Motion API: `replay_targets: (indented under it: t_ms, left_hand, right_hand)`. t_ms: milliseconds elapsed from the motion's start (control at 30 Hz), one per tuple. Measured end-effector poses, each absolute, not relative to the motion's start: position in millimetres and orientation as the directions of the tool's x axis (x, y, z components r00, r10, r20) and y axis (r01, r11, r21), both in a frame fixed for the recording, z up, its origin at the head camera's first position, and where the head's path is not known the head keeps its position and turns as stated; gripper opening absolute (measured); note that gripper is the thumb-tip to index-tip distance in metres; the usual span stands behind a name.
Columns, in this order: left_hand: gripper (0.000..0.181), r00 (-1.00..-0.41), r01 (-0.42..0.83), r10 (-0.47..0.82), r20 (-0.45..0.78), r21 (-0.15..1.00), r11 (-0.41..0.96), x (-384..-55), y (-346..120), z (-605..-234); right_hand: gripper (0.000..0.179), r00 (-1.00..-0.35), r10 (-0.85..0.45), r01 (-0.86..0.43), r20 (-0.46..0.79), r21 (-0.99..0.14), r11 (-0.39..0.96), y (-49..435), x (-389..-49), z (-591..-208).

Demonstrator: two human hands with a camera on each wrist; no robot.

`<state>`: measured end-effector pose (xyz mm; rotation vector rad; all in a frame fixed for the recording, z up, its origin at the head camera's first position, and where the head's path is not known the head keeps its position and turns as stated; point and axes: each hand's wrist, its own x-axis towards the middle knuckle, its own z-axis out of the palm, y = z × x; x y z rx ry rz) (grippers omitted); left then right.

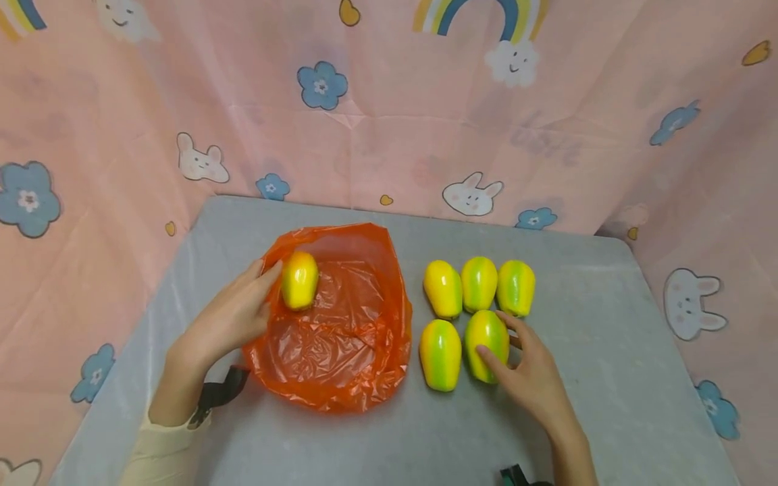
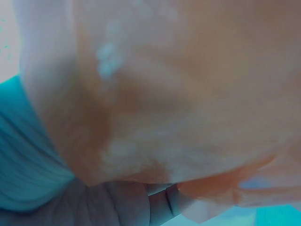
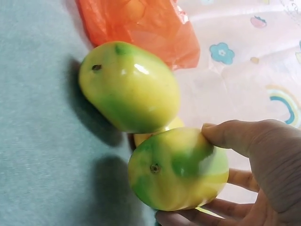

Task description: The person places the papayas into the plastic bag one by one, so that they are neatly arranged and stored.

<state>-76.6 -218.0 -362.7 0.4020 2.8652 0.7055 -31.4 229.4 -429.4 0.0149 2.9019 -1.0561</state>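
Observation:
An orange-red plastic bag [image 1: 340, 398] lies spread with its mouth up, a yellow papaya [image 1: 300, 282] inside at the left. My left hand [image 1: 234, 314] holds the bag's left rim; in the left wrist view the plastic [image 2: 197, 94] covers most of the picture and hides most of the fingers. To the right of the bag, my right hand [image 1: 535, 378] grips a yellow-green papaya [image 1: 486, 344], thumb on one side and fingers round the other. A second papaya [image 3: 131, 89] lies beside the held one [image 3: 174, 174] in the right wrist view.
Behind the gripped fruit stand three papayas in a row: left [image 1: 442, 289], middle [image 1: 479, 283] and right [image 1: 516, 288]. Another papaya [image 1: 440, 356] sits between it and the bag. A grey table [image 1: 608, 337] carries everything, with a pink patterned curtain [image 1: 389, 155] at its back and sides.

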Motion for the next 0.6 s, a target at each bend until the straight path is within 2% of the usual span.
replay_targets:
  t_ms: [233, 600]
  left_hand:
    - [0.075, -0.95, 0.225, 0.301, -0.088, 0.475, 0.851, -77.4, -219.2, -362.0]
    - [0.074, -0.949, 0.224, 0.301, -0.091, 0.477, 0.85, -76.9, -218.1, -361.6]
  right_hand:
    - [0.072, -1.0, -0.009, -0.009, 0.003, -0.691, 0.722, 227.3, -32.3, -419.9]
    - [0.069, -1.0, 0.008, -0.012, 0.023, -0.728, 0.685, 217.7, -33.4, -403.2]
